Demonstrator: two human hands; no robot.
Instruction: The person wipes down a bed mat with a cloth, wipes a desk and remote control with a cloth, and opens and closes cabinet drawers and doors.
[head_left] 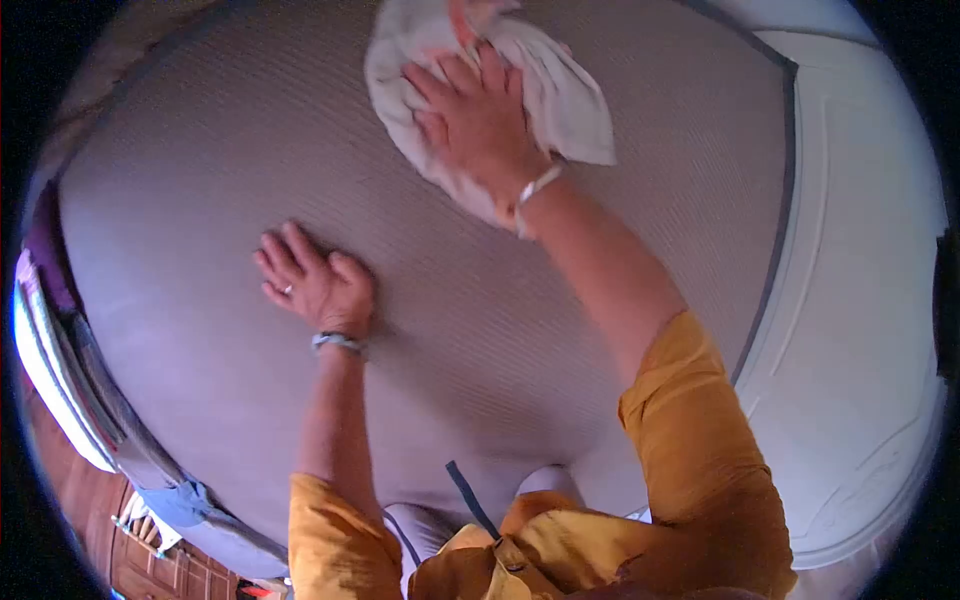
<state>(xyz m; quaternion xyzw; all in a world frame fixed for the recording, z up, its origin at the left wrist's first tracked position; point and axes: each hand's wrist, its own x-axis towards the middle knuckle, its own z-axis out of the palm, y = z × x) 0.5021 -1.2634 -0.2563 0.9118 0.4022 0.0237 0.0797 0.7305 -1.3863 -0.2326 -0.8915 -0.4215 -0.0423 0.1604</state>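
Top [570,545]: yellow, nearest of all, at the near side of the mat [200,180].
Left hand [315,290]: rests palm down on the mat, left of its middle, with the fingers a little apart; a ring and a bracelet are on it.
Right hand [480,125]: on the far part of the mat, laid over the cloth [575,115], fingers spread wide.
Cloth: whitish with reddish marks, rumpled, on the mat's far part.
Panel [860,250]: white, along the mat's right edge.

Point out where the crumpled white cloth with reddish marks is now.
In the head view, the crumpled white cloth with reddish marks lies at the top middle, beneath the spread right hand, on the grey-brown ridged surface.
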